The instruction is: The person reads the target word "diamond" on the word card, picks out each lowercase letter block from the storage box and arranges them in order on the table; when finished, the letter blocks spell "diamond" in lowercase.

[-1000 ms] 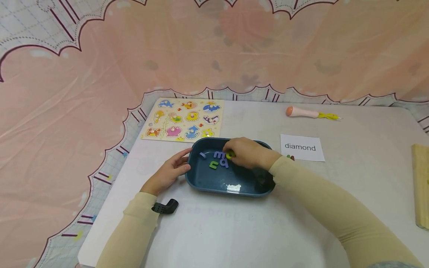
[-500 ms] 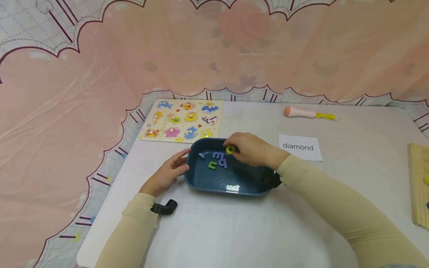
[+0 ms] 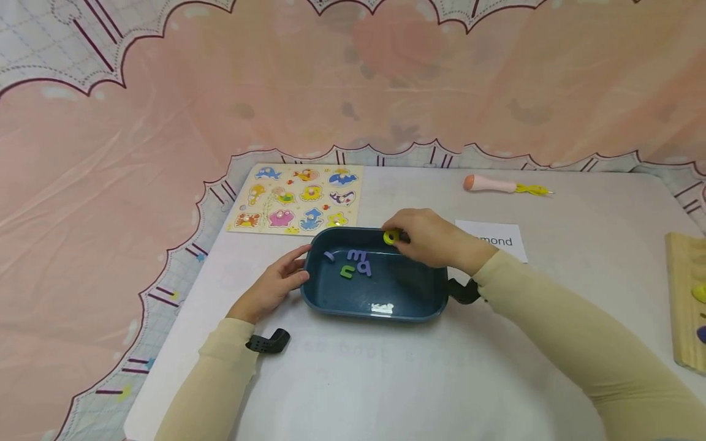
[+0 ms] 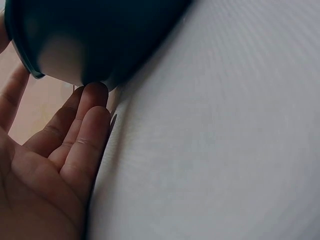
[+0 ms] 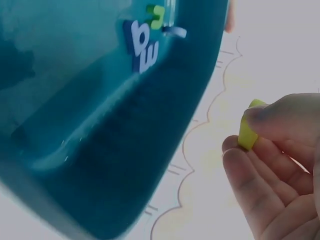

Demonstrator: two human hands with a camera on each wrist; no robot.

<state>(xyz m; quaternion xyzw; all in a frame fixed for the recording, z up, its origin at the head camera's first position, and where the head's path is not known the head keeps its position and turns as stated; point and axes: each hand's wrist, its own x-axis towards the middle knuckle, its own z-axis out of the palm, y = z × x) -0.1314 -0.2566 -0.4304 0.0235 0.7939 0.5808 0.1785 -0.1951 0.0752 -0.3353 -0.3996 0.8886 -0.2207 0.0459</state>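
My right hand (image 3: 432, 240) pinches a small yellow-green toy letter (image 3: 391, 237) between thumb and fingers, above the far rim of a dark blue tray (image 3: 402, 297). A round hole shows in the letter, but the fingers cover part of it, so I cannot tell which letter it is. In the right wrist view the letter (image 5: 248, 127) appears edge-on, outside the tray wall. My left hand (image 3: 271, 285) touches the tray's left end with extended fingers. Inside the tray lie a purple m (image 3: 356, 255), a purple q-like letter (image 3: 364, 268), a green n-like letter (image 3: 347, 271) and a small purple curved piece (image 3: 329, 256).
Behind the tray lies a sea-animal puzzle board (image 3: 296, 199). A white card (image 3: 504, 241), its printed word partly covered by the right hand, lies to the right. Farther back is a pink-handled tool with a yellow end (image 3: 504, 185). A wooden board (image 3: 684, 306) stands at the right edge.
My right hand has lifted the yellow-green letter from among the others and moved it right and up to the far rim. It now covers part of the card. The left hand stays at the tray.
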